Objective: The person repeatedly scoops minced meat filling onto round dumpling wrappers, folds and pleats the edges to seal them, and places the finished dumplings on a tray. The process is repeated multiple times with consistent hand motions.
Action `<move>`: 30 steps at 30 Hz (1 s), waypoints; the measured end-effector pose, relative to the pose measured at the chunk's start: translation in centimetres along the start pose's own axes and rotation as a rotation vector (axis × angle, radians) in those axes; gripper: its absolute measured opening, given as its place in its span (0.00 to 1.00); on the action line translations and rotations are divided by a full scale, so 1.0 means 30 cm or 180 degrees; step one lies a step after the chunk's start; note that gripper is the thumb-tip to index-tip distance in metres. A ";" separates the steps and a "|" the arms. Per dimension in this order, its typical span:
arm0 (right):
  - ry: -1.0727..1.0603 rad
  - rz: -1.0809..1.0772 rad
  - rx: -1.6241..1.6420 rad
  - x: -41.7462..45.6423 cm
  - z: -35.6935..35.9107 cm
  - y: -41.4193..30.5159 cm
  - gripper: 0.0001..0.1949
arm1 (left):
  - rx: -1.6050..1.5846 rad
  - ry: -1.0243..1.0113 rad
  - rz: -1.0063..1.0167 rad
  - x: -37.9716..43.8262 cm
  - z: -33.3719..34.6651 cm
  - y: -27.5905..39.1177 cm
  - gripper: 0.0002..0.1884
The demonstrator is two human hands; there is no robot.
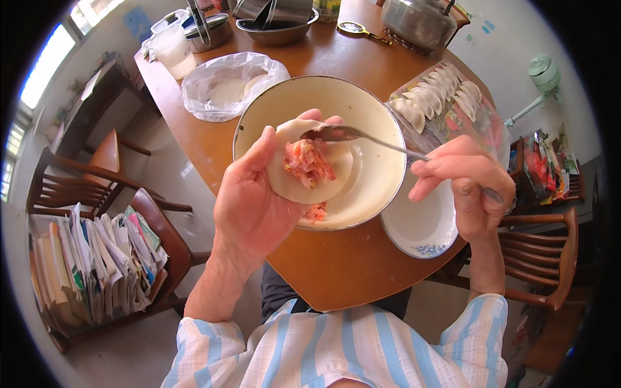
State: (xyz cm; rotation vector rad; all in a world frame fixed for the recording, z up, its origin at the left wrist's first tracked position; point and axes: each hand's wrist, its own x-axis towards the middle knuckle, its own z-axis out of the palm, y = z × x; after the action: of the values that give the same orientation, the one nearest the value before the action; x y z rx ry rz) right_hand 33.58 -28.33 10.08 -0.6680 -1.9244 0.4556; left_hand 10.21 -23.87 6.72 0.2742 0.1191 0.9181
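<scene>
A round dumpling wrapper lies on the palm and fingers of my left hand, held above a large cream enamel basin. On the wrapper sits a clump of pink minced filling. My right hand grips a metal spoon by its handle, and the spoon's bowl touches the wrapper just beyond the filling. A little more filling shows inside the basin by its near wall. Below my right hand stands a white bowl with a blue floral pattern.
Folded dumplings lie in rows on plastic at the right. An open plastic bag holds wrappers at the left. Farther back are a plastic jug, a metal basin, a magnifying glass and a metal pot.
</scene>
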 end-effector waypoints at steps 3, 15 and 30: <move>0.0563 0.0130 0.0377 -0.020 0.021 -0.025 0.12 | 0.0143 0.0028 0.0190 -0.005 0.003 -0.002 0.25; 0.0436 0.0291 0.0187 -0.037 0.015 -0.017 0.12 | -0.0212 -0.0009 0.0450 0.019 0.007 -0.037 0.24; -0.0201 -0.0385 -0.0387 0.001 0.023 -0.028 0.08 | -0.0062 -0.0037 0.0520 0.022 0.004 -0.048 0.26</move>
State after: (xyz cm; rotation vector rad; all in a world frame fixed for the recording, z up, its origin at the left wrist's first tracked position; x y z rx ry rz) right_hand 32.73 -28.99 10.29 -0.6172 -2.0519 0.2884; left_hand 11.75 -24.20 6.43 0.2741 0.0778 1.0793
